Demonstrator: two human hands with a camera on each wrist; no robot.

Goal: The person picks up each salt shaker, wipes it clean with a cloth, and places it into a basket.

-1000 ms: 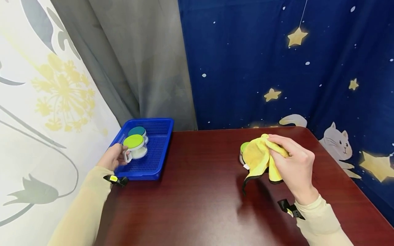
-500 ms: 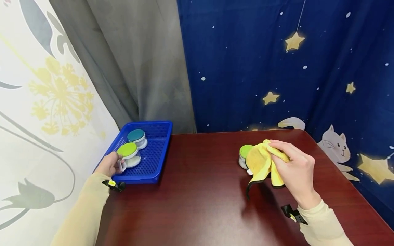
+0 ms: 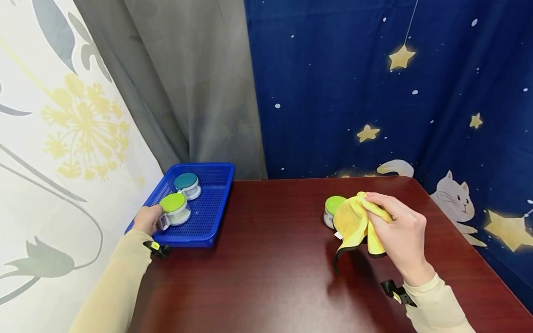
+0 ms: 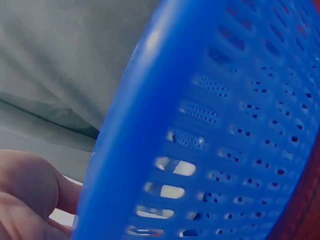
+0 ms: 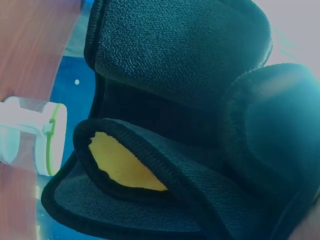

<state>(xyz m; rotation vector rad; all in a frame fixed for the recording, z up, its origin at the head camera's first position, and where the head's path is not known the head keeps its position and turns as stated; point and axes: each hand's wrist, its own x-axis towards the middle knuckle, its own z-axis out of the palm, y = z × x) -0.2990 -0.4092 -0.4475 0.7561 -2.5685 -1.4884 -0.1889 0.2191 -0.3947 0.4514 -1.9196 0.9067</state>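
In the head view, my left hand [image 3: 148, 219] grips the side handle of a clear seasoning jar [image 3: 176, 213] with a lime-green lid. This jar is inside the blue plastic basket [image 3: 222, 203], close to its near left side. Behind it stands a similar jar with a teal lid [image 3: 187, 185]. My right hand [image 3: 397, 231] pinches a yellow cloth [image 3: 351, 217] with dark edging, which hangs above the table. The cloth partly hides another green-lidded jar [image 3: 334, 204]. In the left wrist view, the basket's rim [image 4: 135, 115] hides most of the fingers.
The dark red wooden table [image 3: 266, 259] spreads between the basket and the cloth. A grey curtain [image 3: 208, 92] and a blue starry curtain [image 3: 325, 83] hang along the back. White patterned fabric [image 3: 62, 185] runs close beside my left arm.
My left hand has lowered the green-lidded jar and brought it slightly nearer and left, away from the teal-lidded one. The cloth has shifted slightly right, so more of the jar behind it shows.
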